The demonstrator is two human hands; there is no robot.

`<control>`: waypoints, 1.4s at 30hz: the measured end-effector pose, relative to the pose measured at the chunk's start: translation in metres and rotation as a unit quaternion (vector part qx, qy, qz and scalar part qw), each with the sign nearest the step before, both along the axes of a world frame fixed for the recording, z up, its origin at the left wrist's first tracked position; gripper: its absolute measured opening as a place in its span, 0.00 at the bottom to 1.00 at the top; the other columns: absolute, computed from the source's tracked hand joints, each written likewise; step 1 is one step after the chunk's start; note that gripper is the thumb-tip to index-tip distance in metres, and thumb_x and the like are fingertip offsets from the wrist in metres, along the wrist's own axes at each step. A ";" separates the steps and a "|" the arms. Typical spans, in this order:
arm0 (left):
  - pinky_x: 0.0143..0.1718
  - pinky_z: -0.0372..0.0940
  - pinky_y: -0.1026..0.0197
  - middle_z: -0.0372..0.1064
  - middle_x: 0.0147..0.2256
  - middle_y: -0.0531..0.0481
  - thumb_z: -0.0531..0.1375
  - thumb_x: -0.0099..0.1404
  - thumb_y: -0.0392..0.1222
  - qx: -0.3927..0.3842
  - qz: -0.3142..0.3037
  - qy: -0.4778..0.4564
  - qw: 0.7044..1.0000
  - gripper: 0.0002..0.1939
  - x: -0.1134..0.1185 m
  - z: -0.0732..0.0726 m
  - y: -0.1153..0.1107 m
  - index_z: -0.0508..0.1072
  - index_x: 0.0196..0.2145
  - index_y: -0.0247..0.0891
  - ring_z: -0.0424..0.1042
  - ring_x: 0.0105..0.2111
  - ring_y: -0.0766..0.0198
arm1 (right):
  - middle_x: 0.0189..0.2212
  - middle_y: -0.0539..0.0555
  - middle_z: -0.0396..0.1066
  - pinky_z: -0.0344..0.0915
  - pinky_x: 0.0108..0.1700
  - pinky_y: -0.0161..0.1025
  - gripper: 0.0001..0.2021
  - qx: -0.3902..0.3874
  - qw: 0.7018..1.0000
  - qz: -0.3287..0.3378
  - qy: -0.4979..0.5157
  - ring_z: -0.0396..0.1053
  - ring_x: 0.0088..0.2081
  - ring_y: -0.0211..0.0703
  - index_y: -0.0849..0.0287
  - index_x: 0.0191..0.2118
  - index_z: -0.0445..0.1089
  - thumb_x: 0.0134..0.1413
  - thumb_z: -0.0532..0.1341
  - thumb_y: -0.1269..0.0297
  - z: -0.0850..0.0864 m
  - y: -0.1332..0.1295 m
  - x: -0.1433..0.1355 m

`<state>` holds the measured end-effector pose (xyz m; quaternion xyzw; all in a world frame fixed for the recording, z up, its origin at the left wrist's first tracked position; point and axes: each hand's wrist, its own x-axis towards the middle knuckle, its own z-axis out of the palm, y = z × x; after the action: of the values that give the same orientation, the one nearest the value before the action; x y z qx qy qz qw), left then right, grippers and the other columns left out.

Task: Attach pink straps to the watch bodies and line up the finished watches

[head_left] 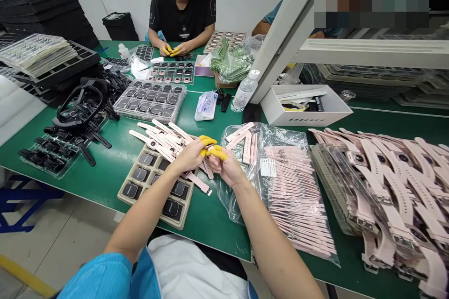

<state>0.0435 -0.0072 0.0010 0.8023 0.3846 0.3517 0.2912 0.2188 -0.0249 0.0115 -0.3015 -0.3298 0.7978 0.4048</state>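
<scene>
My left hand [192, 155] and my right hand [227, 166] meet above the table, with yellow finger cots on the fingertips. Both are closed in a pinch around something small that the fingers hide. Below my left hand, a beige tray [128, 186] holds square dark watch faces [140, 174] in its pockets. Pale pink watches with straps [159, 142] lie across the tray's far side, and one pink strap [199, 183] with a buckle sticks out under my left wrist. Beside my right hand is a clear plastic bag [268, 167] full of pink straps [298, 196].
At right, pink-strapped watches [400, 173] are heaped on stacked trays. Black watches [82, 107] and tray stacks [45, 9] stand left. A water bottle [245, 92], tissue pack [206, 105] and white box [308, 114] sit further back. A co-worker [184, 9] works opposite.
</scene>
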 end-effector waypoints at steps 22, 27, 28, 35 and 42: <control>0.60 0.69 0.48 0.69 0.50 0.39 0.52 0.73 0.39 0.025 -0.005 0.184 0.983 0.20 -0.001 0.007 -0.003 0.72 0.59 0.35 0.71 0.53 0.52 | 0.15 0.41 0.52 0.40 0.16 0.28 0.20 -0.033 0.998 -0.005 -0.061 0.43 0.15 0.27 0.56 0.25 0.59 0.50 0.71 0.55 -0.012 0.004 0.002; 0.61 0.69 0.50 0.69 0.51 0.40 0.48 0.75 0.39 0.014 -0.014 0.155 0.988 0.21 -0.003 0.012 -0.005 0.72 0.60 0.37 0.71 0.54 0.54 | 0.15 0.40 0.53 0.39 0.16 0.29 0.20 -0.028 0.996 -0.004 -0.081 0.43 0.15 0.27 0.55 0.26 0.60 0.47 0.72 0.53 -0.008 0.003 0.003; 0.61 0.69 0.50 0.69 0.51 0.40 0.48 0.76 0.39 0.011 -0.016 0.147 0.989 0.21 -0.003 0.013 -0.005 0.71 0.60 0.38 0.71 0.54 0.54 | 0.14 0.40 0.53 0.39 0.16 0.29 0.20 -0.027 0.996 -0.004 -0.085 0.43 0.15 0.27 0.55 0.27 0.60 0.46 0.72 0.52 -0.007 0.003 0.004; 0.61 0.69 0.46 0.69 0.51 0.40 0.49 0.75 0.39 0.013 -0.025 0.138 0.990 0.21 -0.002 0.013 -0.005 0.73 0.59 0.38 0.71 0.53 0.52 | 0.14 0.40 0.55 0.40 0.17 0.28 0.20 -0.027 0.994 0.006 -0.109 0.43 0.15 0.27 0.56 0.29 0.62 0.44 0.73 0.53 -0.005 0.003 0.007; 0.61 0.69 0.48 0.71 0.52 0.41 0.51 0.77 0.43 -0.024 -0.015 0.053 0.998 0.20 -0.002 0.009 -0.005 0.71 0.61 0.39 0.72 0.54 0.53 | 0.15 0.41 0.56 0.43 0.17 0.31 0.21 0.002 0.996 -0.005 -0.091 0.46 0.15 0.29 0.55 0.31 0.62 0.51 0.72 0.48 -0.004 0.003 0.008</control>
<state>0.0416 -0.0119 0.0102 0.8183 0.3959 0.2948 0.2945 0.2267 -0.0224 0.0073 -0.3734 -0.3652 0.7645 0.3778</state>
